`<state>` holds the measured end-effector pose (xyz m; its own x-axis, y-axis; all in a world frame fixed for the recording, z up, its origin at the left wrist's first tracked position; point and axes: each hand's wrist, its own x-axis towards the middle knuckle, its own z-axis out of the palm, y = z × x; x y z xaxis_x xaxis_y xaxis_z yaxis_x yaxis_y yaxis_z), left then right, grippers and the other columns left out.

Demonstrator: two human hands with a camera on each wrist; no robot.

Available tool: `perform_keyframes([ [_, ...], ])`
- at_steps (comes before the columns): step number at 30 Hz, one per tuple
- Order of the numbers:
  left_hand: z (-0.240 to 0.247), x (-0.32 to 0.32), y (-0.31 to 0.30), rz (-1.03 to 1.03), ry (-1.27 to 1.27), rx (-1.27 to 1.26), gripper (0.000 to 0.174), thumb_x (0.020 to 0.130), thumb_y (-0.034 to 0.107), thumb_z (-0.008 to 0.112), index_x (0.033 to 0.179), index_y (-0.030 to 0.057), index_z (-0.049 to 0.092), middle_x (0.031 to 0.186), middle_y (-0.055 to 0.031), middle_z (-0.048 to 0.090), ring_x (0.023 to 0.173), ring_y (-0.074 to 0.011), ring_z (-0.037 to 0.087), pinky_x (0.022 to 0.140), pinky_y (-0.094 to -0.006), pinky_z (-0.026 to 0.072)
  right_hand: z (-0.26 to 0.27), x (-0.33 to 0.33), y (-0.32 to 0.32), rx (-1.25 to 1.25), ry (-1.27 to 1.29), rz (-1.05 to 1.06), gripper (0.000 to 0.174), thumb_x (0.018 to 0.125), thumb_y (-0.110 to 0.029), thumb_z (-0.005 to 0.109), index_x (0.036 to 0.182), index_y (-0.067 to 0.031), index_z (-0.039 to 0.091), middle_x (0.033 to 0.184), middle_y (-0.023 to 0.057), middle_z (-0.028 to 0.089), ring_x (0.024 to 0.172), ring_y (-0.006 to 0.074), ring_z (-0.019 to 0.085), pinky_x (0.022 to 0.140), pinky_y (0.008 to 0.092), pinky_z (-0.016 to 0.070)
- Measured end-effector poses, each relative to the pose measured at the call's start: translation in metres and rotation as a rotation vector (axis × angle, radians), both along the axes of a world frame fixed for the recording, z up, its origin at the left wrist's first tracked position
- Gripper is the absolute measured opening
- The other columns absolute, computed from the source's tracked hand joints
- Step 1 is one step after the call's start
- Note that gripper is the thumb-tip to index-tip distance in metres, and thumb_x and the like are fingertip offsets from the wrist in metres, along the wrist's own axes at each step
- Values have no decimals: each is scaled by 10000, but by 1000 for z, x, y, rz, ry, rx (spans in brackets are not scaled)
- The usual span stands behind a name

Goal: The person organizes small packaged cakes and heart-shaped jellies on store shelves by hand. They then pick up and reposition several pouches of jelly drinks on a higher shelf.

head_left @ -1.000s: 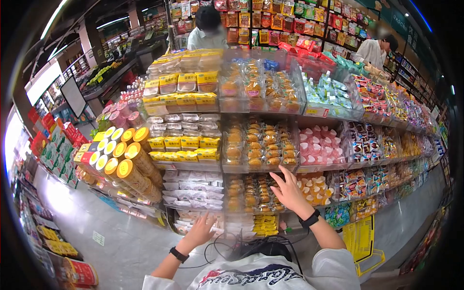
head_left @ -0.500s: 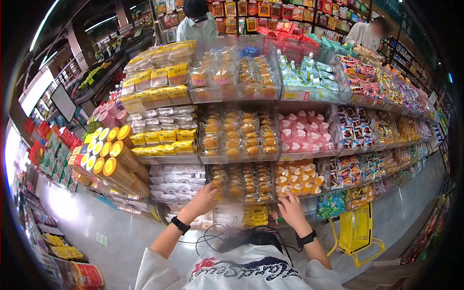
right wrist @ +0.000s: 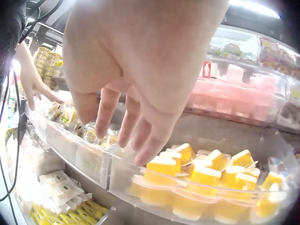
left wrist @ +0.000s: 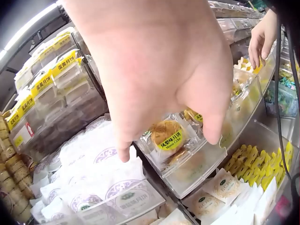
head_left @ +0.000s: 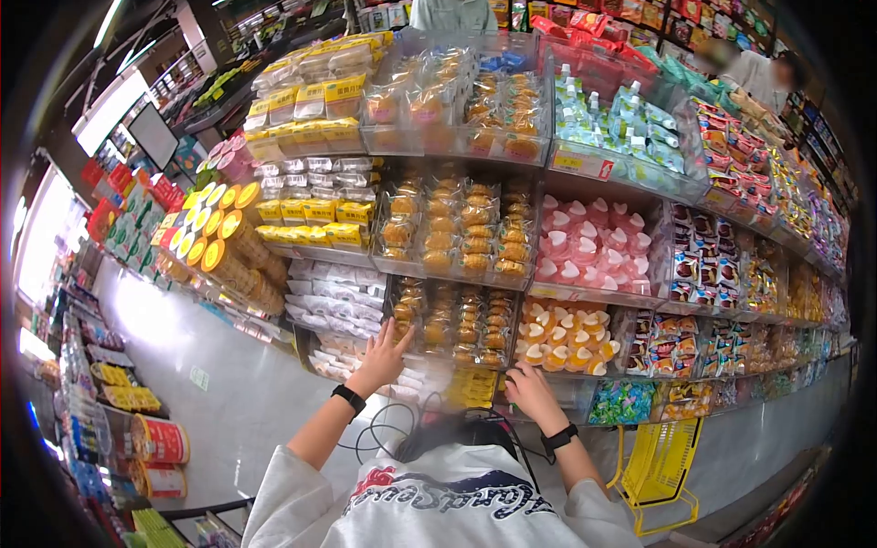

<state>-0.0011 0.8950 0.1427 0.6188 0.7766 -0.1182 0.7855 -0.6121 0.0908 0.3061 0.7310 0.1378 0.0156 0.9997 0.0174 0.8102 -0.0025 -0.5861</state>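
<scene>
In the head view the left hand [head_left: 381, 359] is spread, fingers apart, over the border of the white packets [head_left: 336, 306] and the bagged round cakes [head_left: 438, 321]. From the left wrist, a wrapped cake with a yellow-green label [left wrist: 167, 135] shows beneath that palm, between thumb and fingers. The right hand [head_left: 533, 395] is at the front edge of the orange jelly cups bin [head_left: 565, 340], its fingers pointing down, relaxed. The right wrist view shows those fingers [right wrist: 129, 124] over the bin's clear front wall, beside the jelly cups [right wrist: 206, 171]. Neither hand holds anything.
Tiers of clear bins with pink jelly cups [head_left: 594, 239] and pouches [head_left: 621, 128] rise ahead. Stacked tubs [head_left: 219, 239] stand at the left, a yellow cart [head_left: 660, 461] at the lower right. Dark cables [head_left: 388, 422] hang by the shirt. People stand beyond the shelves.
The head view has shifted and tilted. The left hand has risen from the lower packets to the cake bin's edge; the right has come down from the middle cake shelf to the jelly bin's front.
</scene>
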Motion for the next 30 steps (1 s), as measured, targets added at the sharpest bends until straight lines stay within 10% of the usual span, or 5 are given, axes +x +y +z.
perform_keyframes([
  [2, -5, 4, -4, 77, 60, -14, 832, 777, 218, 619, 1484, 228, 180, 1499, -242, 154, 1380, -418, 189, 1042, -596, 276, -9, 2, 11, 10, 38, 74, 223, 867, -168, 581, 1045, -38, 616, 1168, 159, 542, 1054, 366, 532, 913, 418, 440],
  [7, -9, 12, -13, 203, -207, 86, 660, 740, 122, 562, 1344, -23, 337, 1393, -245, 348, 1238, -366, 422, 985, -454, 380, 8, -9, 57, -7, 75, 276, 224, 864, -149, 564, 1048, -23, 585, 1147, 185, 541, 1030, 377, 538, 898, 432, 446],
  [14, -10, 6, -9, 182, -189, 127, 559, 745, 115, 560, 1261, -22, 394, 1364, -184, 420, 1142, -345, 492, 905, -478, 418, -15, -54, 119, 176, 139, 354, 329, 866, -129, 545, 1183, -47, 514, 1218, 169, 493, 1044, 395, 531, 889, 447, 458],
  [30, -11, 5, -3, 316, -271, 64, 282, 803, 128, 600, 1075, 98, 532, 1078, -154, 530, 867, -359, 598, 724, -431, 500, -20, -126, 181, 154, -125, 225, 236, 784, -203, 656, 931, -18, 647, 1062, 145, 524, 1015, 322, 485, 964, 462, 290],
])
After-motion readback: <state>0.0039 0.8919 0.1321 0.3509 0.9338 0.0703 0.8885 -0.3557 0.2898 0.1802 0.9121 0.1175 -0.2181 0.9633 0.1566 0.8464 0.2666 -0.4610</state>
